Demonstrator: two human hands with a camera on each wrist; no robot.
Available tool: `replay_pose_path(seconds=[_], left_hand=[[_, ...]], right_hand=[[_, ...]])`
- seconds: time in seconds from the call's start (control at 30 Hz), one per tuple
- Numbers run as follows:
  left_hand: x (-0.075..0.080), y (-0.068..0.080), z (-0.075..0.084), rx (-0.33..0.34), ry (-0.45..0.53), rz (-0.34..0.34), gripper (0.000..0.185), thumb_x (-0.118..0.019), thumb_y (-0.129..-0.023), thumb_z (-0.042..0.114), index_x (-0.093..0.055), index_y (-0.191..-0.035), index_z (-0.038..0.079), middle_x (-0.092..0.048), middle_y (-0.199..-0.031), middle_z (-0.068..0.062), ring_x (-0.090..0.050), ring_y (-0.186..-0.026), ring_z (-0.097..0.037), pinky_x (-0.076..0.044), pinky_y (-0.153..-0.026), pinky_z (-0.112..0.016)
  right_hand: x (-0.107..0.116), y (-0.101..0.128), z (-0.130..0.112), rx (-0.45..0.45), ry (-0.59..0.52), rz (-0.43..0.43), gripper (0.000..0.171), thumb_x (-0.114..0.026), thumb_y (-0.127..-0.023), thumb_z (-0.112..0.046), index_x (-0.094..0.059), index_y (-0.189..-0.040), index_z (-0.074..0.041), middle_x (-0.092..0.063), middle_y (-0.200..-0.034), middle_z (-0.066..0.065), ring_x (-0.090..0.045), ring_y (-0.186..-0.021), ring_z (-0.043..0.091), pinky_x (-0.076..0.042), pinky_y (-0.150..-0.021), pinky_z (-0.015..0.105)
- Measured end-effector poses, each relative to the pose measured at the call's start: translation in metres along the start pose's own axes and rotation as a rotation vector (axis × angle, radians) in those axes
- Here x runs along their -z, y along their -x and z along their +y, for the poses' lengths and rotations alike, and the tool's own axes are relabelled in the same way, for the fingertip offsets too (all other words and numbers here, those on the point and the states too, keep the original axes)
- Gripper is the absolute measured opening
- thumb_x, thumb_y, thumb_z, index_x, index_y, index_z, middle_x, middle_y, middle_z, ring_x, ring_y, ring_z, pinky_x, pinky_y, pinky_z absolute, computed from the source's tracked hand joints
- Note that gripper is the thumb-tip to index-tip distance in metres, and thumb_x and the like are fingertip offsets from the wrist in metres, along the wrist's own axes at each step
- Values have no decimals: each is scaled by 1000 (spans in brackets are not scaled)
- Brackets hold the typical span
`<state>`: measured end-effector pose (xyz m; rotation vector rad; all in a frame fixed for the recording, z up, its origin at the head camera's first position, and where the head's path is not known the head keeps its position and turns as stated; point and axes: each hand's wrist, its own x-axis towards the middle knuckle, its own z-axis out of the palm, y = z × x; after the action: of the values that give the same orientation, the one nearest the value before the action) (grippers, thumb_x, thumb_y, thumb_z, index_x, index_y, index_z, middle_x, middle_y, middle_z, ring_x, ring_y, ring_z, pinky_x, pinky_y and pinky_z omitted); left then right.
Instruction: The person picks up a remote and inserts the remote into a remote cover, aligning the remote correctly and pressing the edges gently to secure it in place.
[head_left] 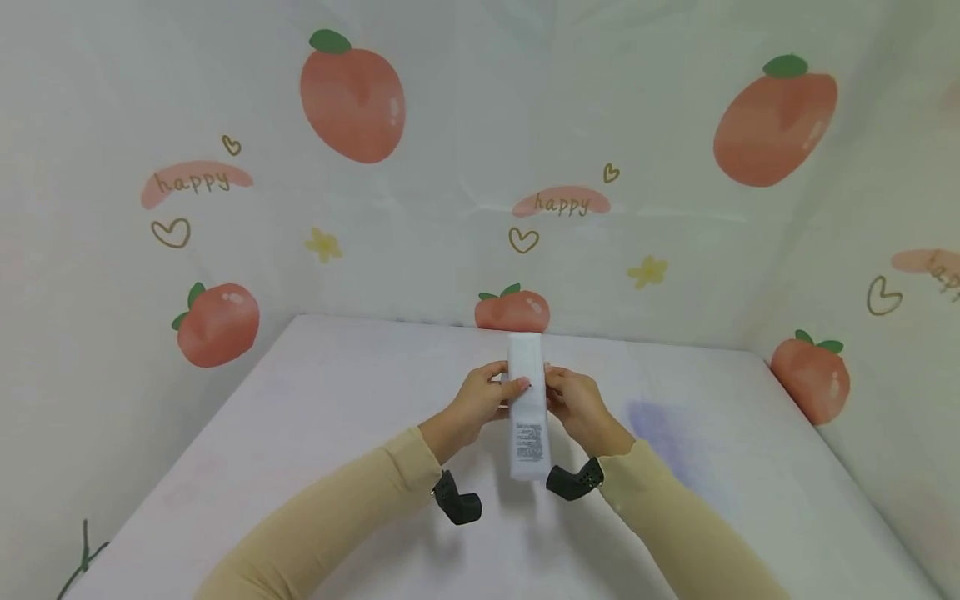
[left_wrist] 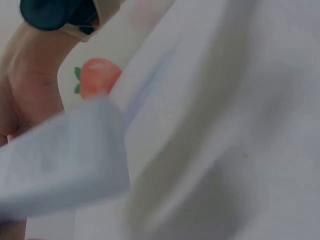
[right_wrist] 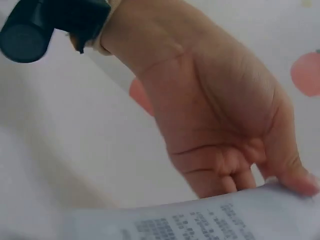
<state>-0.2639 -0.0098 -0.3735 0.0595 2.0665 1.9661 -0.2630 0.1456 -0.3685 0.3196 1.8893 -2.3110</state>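
The white pack (head_left: 528,408) with a printed label is lifted above the table (head_left: 300,433), near the middle of its far edge, end-on to you. Your left hand (head_left: 480,402) and right hand (head_left: 577,404) pinch its sides, fingers curled around it. Peach-print sheeting (head_left: 352,104) walls the table.

Left hand (right_wrist: 220,120) gripping white printed pack (right_wrist: 210,220), fingers curled on its edge.
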Motion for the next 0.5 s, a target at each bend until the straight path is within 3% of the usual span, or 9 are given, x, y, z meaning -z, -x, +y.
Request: replay_pose_path(seconds=[0.13,0.23,0.3,0.4,0.5], left_hand=[[0,-1,0,-74,77,46,44,-68,-91,19,-55,-131,5,-64,-118,-17,-65,-102,-24,-54,-91,-44],[0,0,-3,-105,61,54,42,-71,-89,18,-57,-126,4,-66,-114,-17,-65,-98,-22,-55,-87,-41],[-1,0,-6,-126,37,39,42,-73,-88,16,-57,-124,3,-66,-109,-16,-64,-94,-20,-56,-84,-39],[-2,2,-8,-153,1,21,48,-73,-87,16,-54,-130,7,-67,-107,-15,-64,-93,-19,-56,-84,-38],[-4,6,-8,-165,-34,72,56,-72,-89,20,-47,-138,10,-66,-115,-16,-64,-102,-23,-53,-90,-41]], right_hand=[[3,9,-4,56,99,-111,43,-47,-103,-31,-39,-137,-7,-51,-125,12,-53,-116,26,-42,-102,43],[2,15,-5,43,146,-186,53,-49,-101,-37,-30,-145,-14,-40,-142,20,-45,-129,39,-36,-107,57],[1,16,-4,29,175,-201,55,-52,-100,-36,-31,-146,-13,-40,-144,22,-46,-129,41,-38,-105,59],[3,16,-1,33,211,-170,52,-54,-100,-34,-38,-141,-6,-48,-137,22,-59,-114,34,-47,-97,52],[6,14,1,51,199,-133,51,-54,-99,-32,-41,-138,-2,-56,-124,17,-65,-98,23,-55,-85,42]])
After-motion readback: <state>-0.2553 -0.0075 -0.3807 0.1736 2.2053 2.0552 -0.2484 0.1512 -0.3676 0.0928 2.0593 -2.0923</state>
